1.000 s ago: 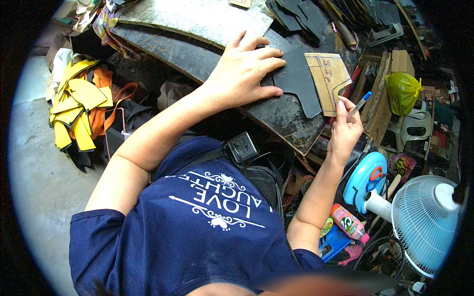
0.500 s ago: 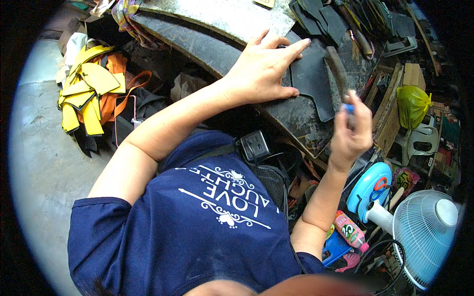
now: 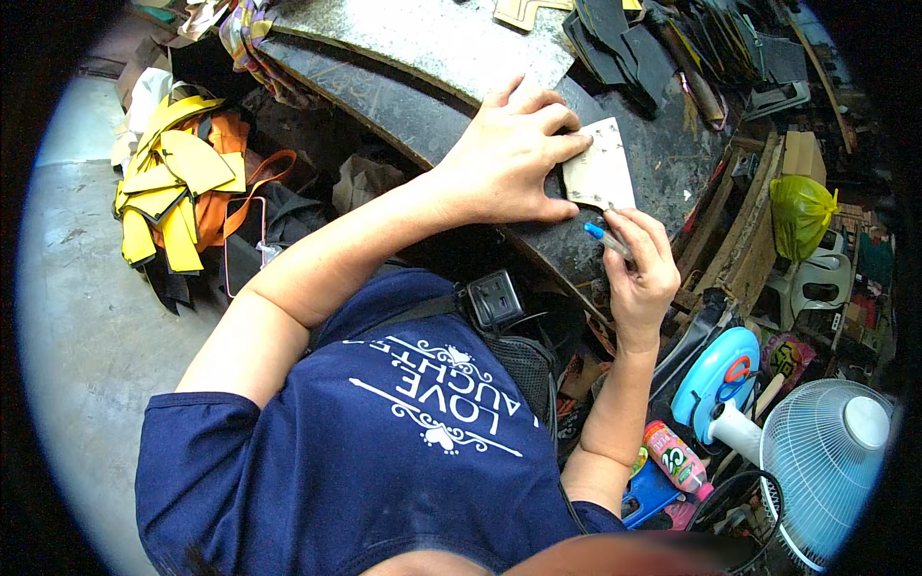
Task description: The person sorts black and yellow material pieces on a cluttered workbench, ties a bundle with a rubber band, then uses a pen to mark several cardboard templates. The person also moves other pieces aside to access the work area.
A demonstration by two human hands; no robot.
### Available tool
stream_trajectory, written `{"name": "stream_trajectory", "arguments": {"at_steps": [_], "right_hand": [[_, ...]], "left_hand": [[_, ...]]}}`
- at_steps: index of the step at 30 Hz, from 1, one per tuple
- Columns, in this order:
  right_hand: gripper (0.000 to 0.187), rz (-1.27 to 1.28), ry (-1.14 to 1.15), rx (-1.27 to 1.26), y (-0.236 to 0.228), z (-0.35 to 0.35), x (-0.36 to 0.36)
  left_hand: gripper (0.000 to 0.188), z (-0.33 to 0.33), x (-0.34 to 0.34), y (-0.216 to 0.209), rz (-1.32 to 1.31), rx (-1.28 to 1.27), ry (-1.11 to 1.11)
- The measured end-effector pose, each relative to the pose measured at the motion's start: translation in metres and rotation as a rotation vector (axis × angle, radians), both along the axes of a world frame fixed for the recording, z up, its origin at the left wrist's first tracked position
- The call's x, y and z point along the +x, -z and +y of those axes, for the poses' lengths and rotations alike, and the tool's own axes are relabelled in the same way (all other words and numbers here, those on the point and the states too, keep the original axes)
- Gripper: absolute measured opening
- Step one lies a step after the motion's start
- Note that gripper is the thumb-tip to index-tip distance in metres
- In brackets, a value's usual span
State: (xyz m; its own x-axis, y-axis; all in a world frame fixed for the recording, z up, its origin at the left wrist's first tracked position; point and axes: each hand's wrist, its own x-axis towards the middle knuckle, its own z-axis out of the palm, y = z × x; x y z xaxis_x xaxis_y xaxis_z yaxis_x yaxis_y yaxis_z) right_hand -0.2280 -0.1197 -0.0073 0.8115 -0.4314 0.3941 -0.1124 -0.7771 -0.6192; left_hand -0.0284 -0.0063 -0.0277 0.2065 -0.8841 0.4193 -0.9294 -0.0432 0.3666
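Note:
My left hand (image 3: pixel 523 158) rests over the dark worktable with its fingers spread, the fingertips and thumb at the left edge of a cream-coloured piece (image 3: pixel 603 165) with dark specks. Something black shows partly between that thumb and the fingers; most of it is hidden. Just below the cream piece, my right hand (image 3: pixel 642 274) is closed around a pen (image 3: pixel 610 241) with a blue end, which points up and left. The tips of its upper fingers are at the piece's near corner.
A pale board (image 3: pixel 423 38) lies on the worktable (image 3: pixel 403 110). Stacked black cut pieces (image 3: pixel 624 58) are at its far right. Yellow cut pieces (image 3: pixel 178 178) hang at left. On the right are a fan (image 3: pixel 826 461), a pink bottle (image 3: pixel 675 456) and a yellow-green bag (image 3: pixel 802 216).
A cream-coloured face now shows beside my left hand where a black piece lay. My right hand has moved left and down with the pen, closer to my left hand.

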Motion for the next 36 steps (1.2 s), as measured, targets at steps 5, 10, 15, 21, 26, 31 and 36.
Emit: {"name": "stream_trajectory", "arguments": {"at_steps": [5,10,15,21,26,31,36], "right_hand": [[0.033,0.005,0.066,-0.093,0.000,0.002,-0.003],[0.028,0.018,0.365,0.111,0.000,-0.004,-0.012],[0.029,0.121,0.316,0.055,-0.001,-0.020,0.003],[0.034,0.240,0.275,-0.096,-0.002,-0.028,0.025],[0.036,0.228,0.290,-0.164,-0.001,-0.023,0.025],[0.037,0.239,0.308,-0.204,0.001,-0.021,0.024],[0.025,0.078,0.228,-0.014,0.006,-0.033,0.015]], "left_hand": [[0.067,0.000,0.000,-0.001,-0.012,0.013,-0.004],[0.067,-0.001,-0.001,-0.001,-0.022,0.012,-0.004],[0.067,-0.001,-0.001,0.000,-0.042,0.008,-0.002],[0.066,-0.002,-0.002,0.002,-0.053,0.001,-0.012],[0.065,-0.002,-0.001,0.003,-0.060,0.015,-0.009],[0.066,-0.002,-0.002,0.003,-0.074,0.023,-0.012],[0.063,-0.002,-0.001,0.001,-0.051,0.016,-0.021]]}}
